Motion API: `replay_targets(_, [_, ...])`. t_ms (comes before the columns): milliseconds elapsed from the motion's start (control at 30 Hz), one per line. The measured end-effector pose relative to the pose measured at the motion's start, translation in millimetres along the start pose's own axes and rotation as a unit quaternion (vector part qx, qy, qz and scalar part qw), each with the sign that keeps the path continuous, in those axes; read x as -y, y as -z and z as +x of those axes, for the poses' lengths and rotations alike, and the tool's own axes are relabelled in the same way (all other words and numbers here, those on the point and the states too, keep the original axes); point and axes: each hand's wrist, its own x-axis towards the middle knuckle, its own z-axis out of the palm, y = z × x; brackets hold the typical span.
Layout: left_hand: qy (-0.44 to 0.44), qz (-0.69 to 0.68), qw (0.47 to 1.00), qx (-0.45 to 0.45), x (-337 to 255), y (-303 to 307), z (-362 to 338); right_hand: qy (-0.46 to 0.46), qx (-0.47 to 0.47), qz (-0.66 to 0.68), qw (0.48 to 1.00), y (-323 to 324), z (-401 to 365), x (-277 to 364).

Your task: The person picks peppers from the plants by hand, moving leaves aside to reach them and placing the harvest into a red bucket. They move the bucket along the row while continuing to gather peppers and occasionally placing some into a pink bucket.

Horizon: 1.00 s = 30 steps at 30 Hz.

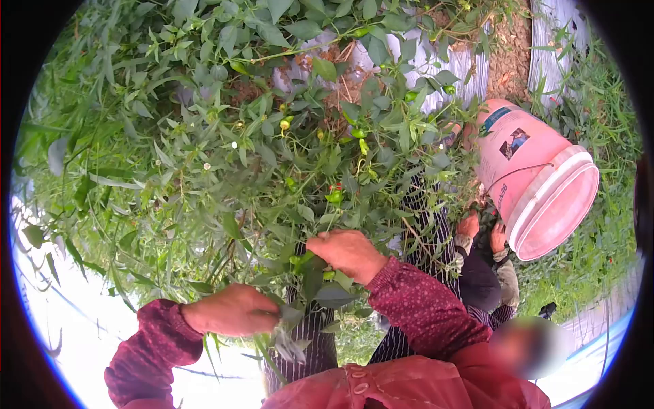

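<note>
My left hand (pixel 235 310) is closed low in the foliage, its fingertips turned toward leaves; whatever it pinches is hidden. Up and to the right, my right hand (pixel 347 252) has its fingers pressed together among the stems of a pepper plant (pixel 313 283). I cannot make out what lies between those fingers. A small green pepper (pixel 329 275) hangs just under the right hand. Above it, another green pepper (pixel 334 196) shows beside a bit of red, and further up are more green peppers (pixel 359 133) and a yellowish one (pixel 285 125).
A pink bucket (pixel 521 150) with a white rim lies tilted at the right, its mouth facing down-right. Below it, another person's hands (pixel 469 225) reach into the plants. Pale plastic sheeting (pixel 470 71) and bare soil (pixel 509 54) run between rows. Tall grass grows at left.
</note>
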Motion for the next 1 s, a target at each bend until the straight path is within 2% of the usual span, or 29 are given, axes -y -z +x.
replay_targets(33, [0.001, -0.001, 1.0, 0.002, 4.2, 0.9, -5.0, 0.007, 0.002, 0.01, 1.0, 0.4, 0.2, -1.3])
replay_targets(100, [0.109, -0.121, 0.985, 0.06, -6.9, 11.7, -15.5, 0.014, 0.002, 0.017, 1.0, -2.8, -1.3, -5.4])
replay_targets(167, [0.107, -0.108, 0.984, 0.091, -20.0, 22.4, -20.6, 0.009, -0.072, 0.053, 0.996, -10.9, -5.4, -10.1])
replay_targets(233, [0.037, -0.127, 0.99, -0.042, -7.4, 30.0, -21.3, 0.007, -0.043, 0.026, 0.999, -5.2, -3.3, -7.5])
replay_targets(300, [-0.041, -0.165, 0.973, -0.154, -14.5, 56.2, 2.5, 0.002, -0.019, -0.001, 1.0, -0.1, -0.2, -0.1])
replay_targets(367, [-0.027, -0.119, 0.973, -0.197, -53.9, 71.4, 36.9, -0.005, -0.012, 0.013, 1.0, 2.7, -0.3, 2.7])
replay_targets(400, [-0.065, 0.022, 0.971, -0.23, -52.8, 74.2, 60.8, 0.011, -0.05, 0.018, 0.999, -0.5, -0.6, 2.0])
replay_targets(433, [-0.103, 0.161, 0.946, -0.261, -43.6, 73.7, 89.1, 0.009, -0.053, 0.014, 0.998, -2.9, -0.5, -1.3])
replay_targets(500, [-0.083, 0.181, 0.94, -0.275, -38.4, 64.7, 128.6, 0.059, -0.076, -0.017, 0.995, -5.9, -0.5, -5.1])
replay_targets(533, [-0.059, 0.197, 0.933, -0.294, -34.7, 60.9, 142.0, 0.036, -0.033, -0.008, 0.999, -2.8, -0.4, -3.8])
replay_targets(567, [-0.061, 0.198, 0.934, -0.293, -29.9, 59.7, 151.3, 0.034, -0.033, -0.009, 0.999, -3.0, -0.4, -5.8])
replay_targets(633, [-0.064, 0.131, 0.948, -0.283, -21.2, 58.5, 162.8, 0.065, -0.096, 0.019, 0.993, -6.5, -1.9, -7.3])
replay_targets(700, [-0.047, 0.124, 0.951, -0.281, -23.8, 60.9, 163.7, 0.054, -0.084, 0.017, 0.995, -8.3, 1.3, -7.8])
replay_targets(767, [-0.07, 0.159, 0.943, -0.285, -27.4, 63.3, 166.1, 0.039, -0.088, 0.035, 0.995, -8.2, 2.6, -5.4])
replay_targets(800, [-0.086, 0.13, 0.948, -0.277, -26.6, 67.8, 163.7, 0.034, -0.091, 0.035, 0.995, -6.3, 3.4, -3.9])
replay_targets(867, [-0.066, 0.094, 0.953, -0.282, -27.9, 75.2, 156.3, 0.032, -0.036, 0.041, 0.998, 0.9, 7.8, -1.9])
replay_targets(900, [-0.041, 0.056, 0.955, -0.289, -26.8, 78.3, 152.4, 0.031, -0.039, 0.04, 0.998, 0.0, 9.1, -2.4])
replay_targets(933, [-0.052, 0.079, 0.943, -0.32, -20.9, 79.8, 151.9, 0.046, -0.069, 0.063, 0.995, -2.3, 10.5, -2.6])
replay_targets(1000, [-0.063, 0.137, 0.936, -0.318, -29.2, 87.2, 148.1, 0.064, -0.099, 0.11, 0.987, -3.5, 12.8, -3.5])
